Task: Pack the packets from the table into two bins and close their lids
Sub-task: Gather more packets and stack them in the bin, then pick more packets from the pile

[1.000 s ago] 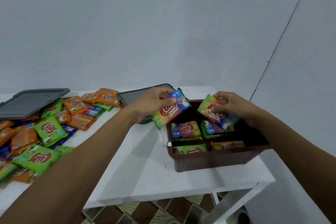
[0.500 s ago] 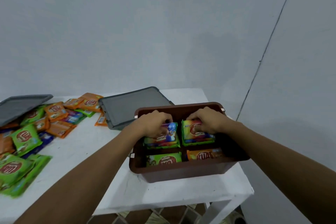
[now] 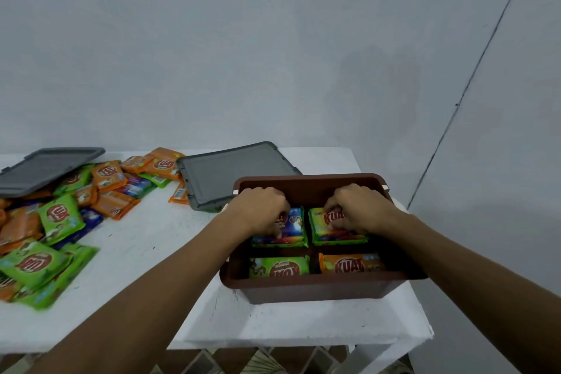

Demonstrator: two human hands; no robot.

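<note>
A brown bin (image 3: 315, 290) stands open on the right part of the white table (image 3: 158, 240). Inside it, my left hand (image 3: 261, 209) presses on a rainbow packet (image 3: 293, 229) at the back left, fingers curled on it. My right hand (image 3: 355, 208) grips a green-and-orange packet (image 3: 331, 232) at the back right. A green packet (image 3: 277, 266) and an orange packet (image 3: 350, 264) lie in the front of the bin. A pile of green, orange and blue packets (image 3: 60, 215) covers the table's left side.
A grey lid (image 3: 230, 173) lies flat just behind and left of the bin. A second grey lid (image 3: 45, 167) rests tilted on the packet pile at the far left. The table's right edge and corner are close to the bin. A pale wall stands behind.
Both hands brought their packets down from above the bin and set them on the back stacks inside it. The view has shifted right, so the pile sits further left.
</note>
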